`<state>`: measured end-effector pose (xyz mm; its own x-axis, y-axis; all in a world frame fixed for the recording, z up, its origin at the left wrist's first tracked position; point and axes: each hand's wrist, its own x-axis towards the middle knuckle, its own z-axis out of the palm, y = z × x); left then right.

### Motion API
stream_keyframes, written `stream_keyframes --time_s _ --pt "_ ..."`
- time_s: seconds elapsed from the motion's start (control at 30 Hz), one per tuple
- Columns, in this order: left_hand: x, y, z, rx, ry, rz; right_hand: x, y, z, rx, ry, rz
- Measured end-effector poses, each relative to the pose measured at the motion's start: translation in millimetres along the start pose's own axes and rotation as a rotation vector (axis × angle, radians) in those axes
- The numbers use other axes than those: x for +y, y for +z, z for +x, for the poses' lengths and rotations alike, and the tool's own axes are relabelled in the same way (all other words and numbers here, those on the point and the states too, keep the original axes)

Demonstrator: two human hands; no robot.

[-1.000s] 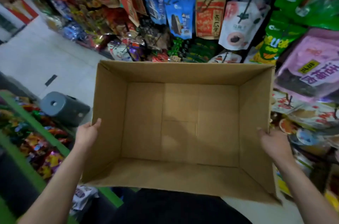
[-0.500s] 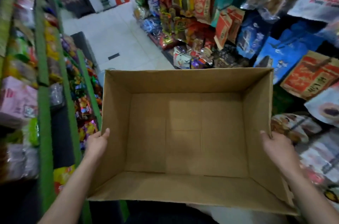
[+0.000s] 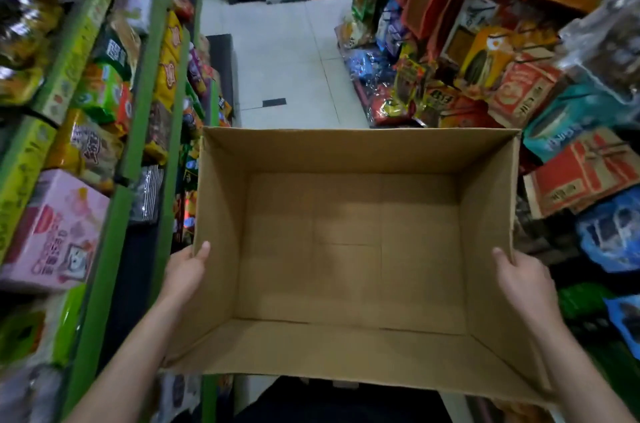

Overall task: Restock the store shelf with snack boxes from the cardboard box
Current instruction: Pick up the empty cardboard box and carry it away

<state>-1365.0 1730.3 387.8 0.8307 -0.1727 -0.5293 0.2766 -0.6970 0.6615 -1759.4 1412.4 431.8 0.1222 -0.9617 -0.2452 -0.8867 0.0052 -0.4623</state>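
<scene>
Gripping cardboard box (image 3: 349,249) side walls: left hand (image 3: 185,270) thumb inside; right hand (image 3: 523,279) likewise.

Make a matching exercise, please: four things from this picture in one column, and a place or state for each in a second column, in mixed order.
Things:
1. cardboard box
2. left hand
3. pink snack box
4. right hand

Places or states:
A. on the green shelf at the left of the aisle
B. grips the box's right wall, thumb inside
C. held up over the aisle, nothing inside
D. grips the box's left wall, thumb inside

Pairs: 1-C, 2-D, 3-A, 4-B
</scene>
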Motion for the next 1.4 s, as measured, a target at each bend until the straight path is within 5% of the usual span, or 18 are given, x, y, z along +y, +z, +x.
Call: stream_keyframes --time_s 0.87,1.4 --pt "369.9 78.3 388.5 0.354 -0.053 -0.075 -460.3 114.4 541.4 -0.178 -0.341 -0.069" --pt "634.2 75.2 734.3 0.244 -0.026 -0.150 -763.2 202.9 803.8 -0.148 -0.238 -0.034"
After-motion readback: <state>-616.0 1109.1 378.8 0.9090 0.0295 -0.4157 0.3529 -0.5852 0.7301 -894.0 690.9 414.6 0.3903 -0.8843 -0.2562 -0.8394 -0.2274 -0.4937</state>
